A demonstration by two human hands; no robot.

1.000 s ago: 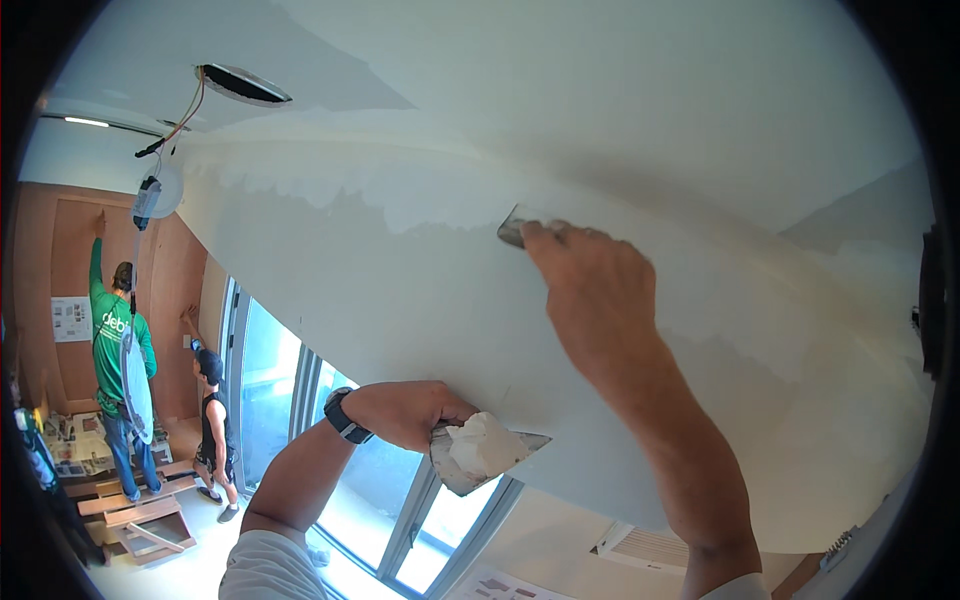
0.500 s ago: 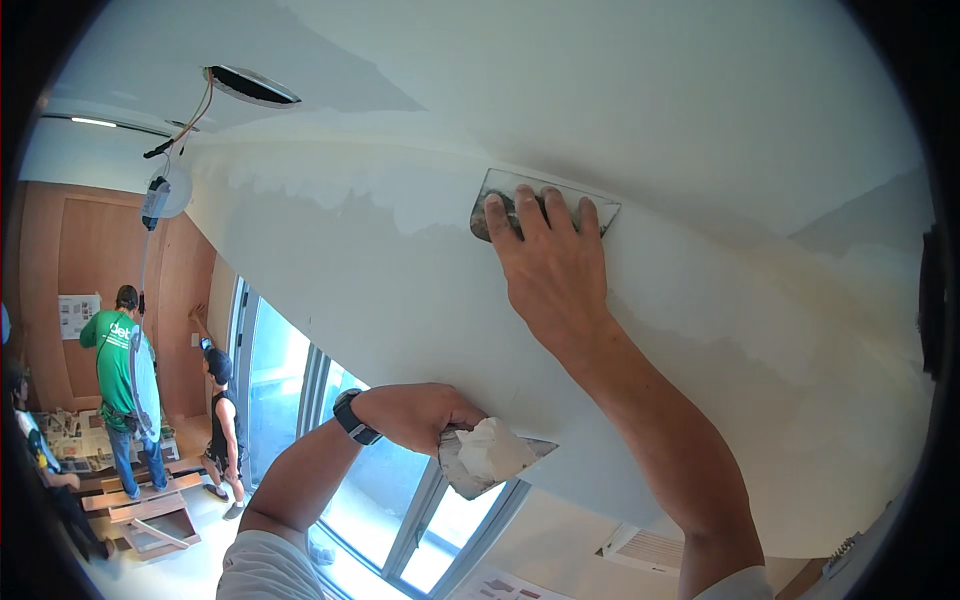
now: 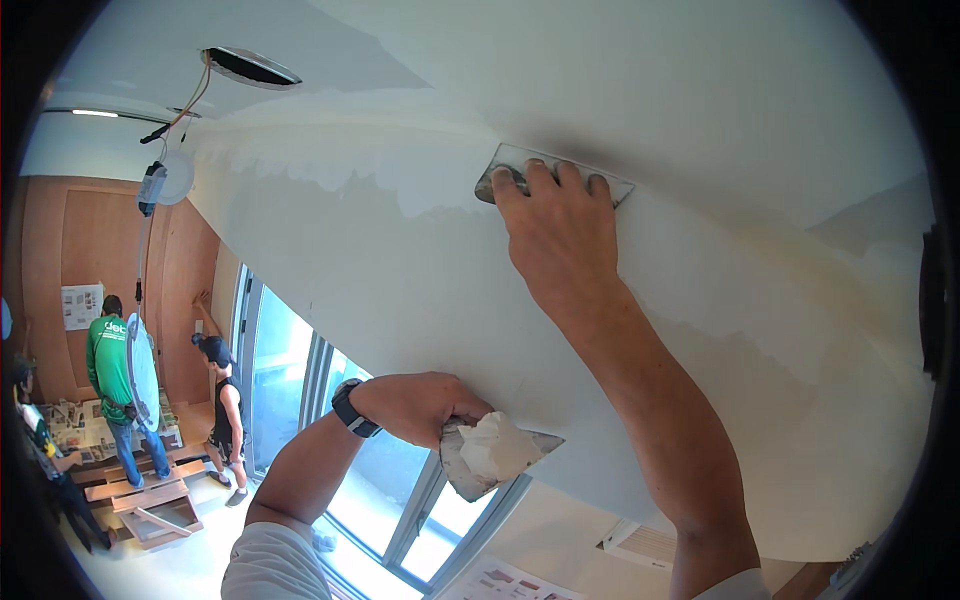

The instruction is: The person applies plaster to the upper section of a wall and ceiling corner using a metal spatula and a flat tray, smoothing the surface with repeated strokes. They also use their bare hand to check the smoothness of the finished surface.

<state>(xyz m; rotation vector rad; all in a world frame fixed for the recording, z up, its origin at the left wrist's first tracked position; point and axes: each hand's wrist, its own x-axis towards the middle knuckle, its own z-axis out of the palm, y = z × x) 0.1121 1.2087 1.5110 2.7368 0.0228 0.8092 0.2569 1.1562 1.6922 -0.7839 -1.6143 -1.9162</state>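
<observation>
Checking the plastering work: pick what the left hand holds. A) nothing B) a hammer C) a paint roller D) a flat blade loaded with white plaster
D: the left hand has its grip around a flat blade piled with white plaster, while the right hand presses a trowel to the white wall.

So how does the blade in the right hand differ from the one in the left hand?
The wide trowel in the right hand lies flat against the plastered surface overhead, fingers spread over it; the hawk blade in the left hand is held away from the surface, lower down. The hawk blade carries a lump of white plaster; none shows on the wide trowel's visible side. Both look like grey metal.
</observation>
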